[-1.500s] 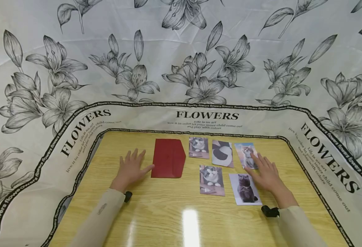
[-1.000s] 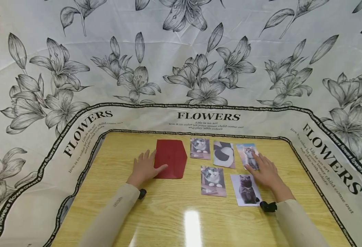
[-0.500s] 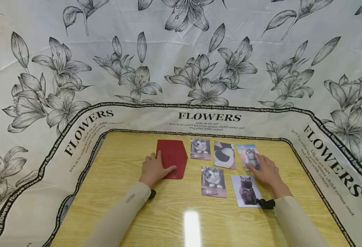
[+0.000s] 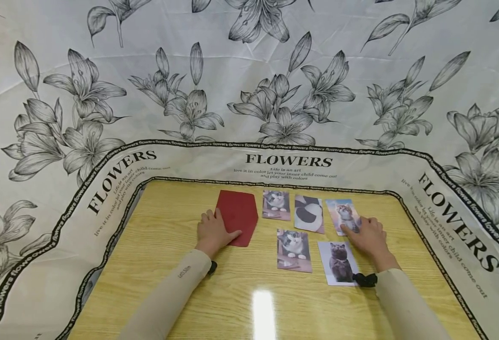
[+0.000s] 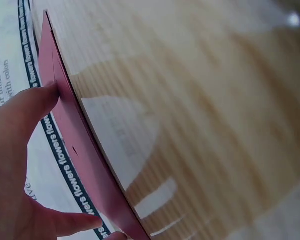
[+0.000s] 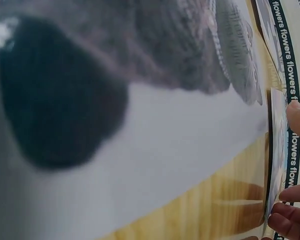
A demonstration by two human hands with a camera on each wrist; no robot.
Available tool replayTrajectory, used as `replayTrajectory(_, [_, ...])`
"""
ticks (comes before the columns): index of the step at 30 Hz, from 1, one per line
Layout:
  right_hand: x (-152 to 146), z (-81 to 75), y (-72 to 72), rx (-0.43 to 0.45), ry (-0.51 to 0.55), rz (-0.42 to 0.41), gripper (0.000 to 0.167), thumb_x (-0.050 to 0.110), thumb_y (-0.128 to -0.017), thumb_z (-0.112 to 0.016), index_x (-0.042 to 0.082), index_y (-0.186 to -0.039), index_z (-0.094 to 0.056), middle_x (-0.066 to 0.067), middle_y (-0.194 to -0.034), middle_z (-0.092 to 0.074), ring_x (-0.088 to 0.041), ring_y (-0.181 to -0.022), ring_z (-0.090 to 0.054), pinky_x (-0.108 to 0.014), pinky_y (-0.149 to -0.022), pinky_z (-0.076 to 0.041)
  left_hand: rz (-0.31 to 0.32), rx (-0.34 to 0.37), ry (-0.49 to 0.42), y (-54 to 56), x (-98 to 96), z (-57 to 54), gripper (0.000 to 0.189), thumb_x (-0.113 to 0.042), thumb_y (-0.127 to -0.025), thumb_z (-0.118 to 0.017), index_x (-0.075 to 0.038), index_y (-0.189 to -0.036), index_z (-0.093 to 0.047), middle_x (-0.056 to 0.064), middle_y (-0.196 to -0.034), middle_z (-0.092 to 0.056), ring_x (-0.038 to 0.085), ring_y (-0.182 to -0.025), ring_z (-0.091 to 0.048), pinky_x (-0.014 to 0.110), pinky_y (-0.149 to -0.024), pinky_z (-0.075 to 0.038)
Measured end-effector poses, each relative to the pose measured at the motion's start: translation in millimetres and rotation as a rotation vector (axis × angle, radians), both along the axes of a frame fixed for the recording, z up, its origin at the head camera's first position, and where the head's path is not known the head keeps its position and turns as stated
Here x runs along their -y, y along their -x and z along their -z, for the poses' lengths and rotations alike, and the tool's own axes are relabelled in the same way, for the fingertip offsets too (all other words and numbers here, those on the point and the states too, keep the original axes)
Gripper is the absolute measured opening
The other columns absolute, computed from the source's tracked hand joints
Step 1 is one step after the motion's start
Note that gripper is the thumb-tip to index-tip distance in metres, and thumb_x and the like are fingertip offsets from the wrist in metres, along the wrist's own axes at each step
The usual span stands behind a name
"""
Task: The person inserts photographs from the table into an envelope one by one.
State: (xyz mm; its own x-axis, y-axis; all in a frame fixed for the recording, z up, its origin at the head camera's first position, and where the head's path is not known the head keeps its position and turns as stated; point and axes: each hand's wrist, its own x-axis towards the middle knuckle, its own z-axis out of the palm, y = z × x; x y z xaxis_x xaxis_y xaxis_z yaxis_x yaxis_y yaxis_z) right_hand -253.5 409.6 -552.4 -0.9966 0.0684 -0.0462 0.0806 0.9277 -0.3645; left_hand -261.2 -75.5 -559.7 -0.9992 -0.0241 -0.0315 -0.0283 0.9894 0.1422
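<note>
In the head view my left hand point(image 4: 213, 232) holds a red envelope point(image 4: 242, 212) at its left side. The left wrist view shows the thumb point(image 5: 42, 97) on the envelope's face and fingertips at its edge, with the envelope slightly tilted. My right hand point(image 4: 369, 237) pinches the right edge of a picture card of a striped kitten on a blue-pink background point(image 4: 342, 213), thumb on its face and the other fingers curled at the edge. Just below that hand lies a card with a dark grey cat point(image 4: 338, 259), large and blurred in the right wrist view.
Two cards with a white-and-grey cat point(image 4: 276, 204) and a card with a black-and-white pattern point(image 4: 309, 215) lie between the hands. The wooden table point(image 4: 215, 302) is bordered at the back and sides by a flower-printed cloth point(image 4: 289, 165).
My left hand has moved right onto the envelope and taken hold of it; its left side has shifted and tilted. My right fingers have curled at the kitten card's edge.
</note>
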Motion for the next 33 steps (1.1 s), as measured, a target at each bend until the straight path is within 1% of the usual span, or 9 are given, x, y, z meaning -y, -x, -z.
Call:
replayTrajectory(4, [-4, 2.8, -0.8, -0.008, -0.005, 0.011, 0.102, 0.063, -0.106, -0.053, -0.027, -0.151, -0.033, -0.052, -0.142, -0.03, -0.065, -0.129, -0.03, -0.077, -0.106, -0.026, -0.018, 0.004, 0.006, 2.1, 2.4, 2.6, 0.123, -0.086, -0.082, -0.068, 0.006, -0.158, -0.04, 0.029, -0.138, -0.051, 0.041, -0.128, -0.051, 0.049, -0.104, -0.051])
replayTrajectory(7, [-6, 6.3, -0.6, -0.021, -0.003, 0.016, 0.099, 0.061, -0.105, -0.056, -0.026, -0.149, -0.036, -0.05, -0.138, -0.033, -0.063, -0.123, -0.033, -0.076, -0.103, -0.028, -0.025, 0.006, 0.016, 2.3, 5.0, 3.1, 0.121, -0.086, -0.082, -0.069, 0.007, -0.155, -0.043, 0.03, -0.134, -0.052, 0.041, -0.125, -0.052, 0.049, -0.107, -0.049])
replayTrajectory(12, [-8, 10.7, 0.1, -0.038, 0.015, 0.039, 0.096, 0.058, -0.104, -0.061, -0.023, -0.149, -0.039, -0.048, -0.138, -0.034, -0.061, -0.122, -0.035, -0.075, -0.101, -0.029, -0.027, -0.022, -0.002, 0.4, 7.3, -0.8, 0.114, -0.083, -0.08, -0.074, 0.008, -0.145, -0.051, 0.03, -0.125, -0.055, 0.042, -0.118, -0.055, 0.049, -0.104, -0.05])
replayTrajectory(17, [-8, 10.4, 1.1, -0.016, 0.061, 0.084, 0.095, 0.057, -0.103, -0.064, -0.022, -0.149, -0.039, -0.048, -0.141, -0.033, -0.061, -0.124, -0.035, -0.075, -0.102, -0.03, -0.037, -0.034, -0.035, -2.3, 7.3, -5.9, 0.106, -0.079, -0.08, -0.078, 0.008, -0.136, -0.055, 0.029, -0.119, -0.056, 0.041, -0.114, -0.055, 0.049, -0.102, -0.051])
replayTrajectory(22, [-8, 8.7, 4.6, 0.02, 0.113, 0.139, 0.095, 0.054, -0.1, -0.069, -0.021, -0.15, -0.04, -0.046, -0.139, -0.035, -0.06, -0.123, -0.037, -0.073, -0.102, -0.034, -0.06, -0.028, -0.083, -2.9, 7.2, -9.8, 0.107, -0.074, -0.08, -0.082, 0.01, -0.14, -0.052, 0.03, -0.122, -0.057, 0.042, -0.117, -0.055, 0.051, -0.104, -0.05])
replayTrajectory(26, [-6, 9.5, 5.0, 0.032, 0.137, 0.173, 0.093, 0.051, -0.099, -0.071, -0.021, -0.148, -0.04, -0.045, -0.136, -0.036, -0.06, -0.124, -0.039, -0.072, -0.102, -0.036, -0.058, -0.035, -0.109, -1.8, 8.3, -8.6, 0.11, -0.071, -0.081, -0.083, 0.011, -0.146, -0.05, 0.031, -0.124, -0.055, 0.043, -0.118, -0.055, 0.05, -0.104, -0.051])
replayTrajectory(30, [-5, 11.1, 3.7, 0.001, 0.168, 0.202, 0.089, 0.046, -0.098, -0.073, -0.02, -0.147, -0.038, -0.043, -0.135, -0.038, -0.06, -0.123, -0.04, -0.072, -0.101, -0.036, -0.034, -0.069, -0.149, 0.8, 11.1, -4.7, 0.106, -0.067, -0.082, -0.085, 0.012, -0.145, -0.051, 0.031, -0.124, -0.053, 0.042, -0.115, -0.056, 0.049, -0.1, -0.053])
replayTrajectory(33, [-4, 11.1, 2.0, -0.036, 0.206, 0.208, 0.085, 0.041, -0.098, -0.076, -0.017, -0.147, -0.037, -0.042, -0.137, -0.04, -0.059, -0.123, -0.042, -0.072, -0.1, -0.036, -0.011, -0.084, -0.225, 3.1, 13.7, -0.9, 0.103, -0.06, -0.083, -0.087, 0.011, -0.147, -0.049, 0.032, -0.129, -0.052, 0.044, -0.117, -0.055, 0.051, -0.101, -0.053])
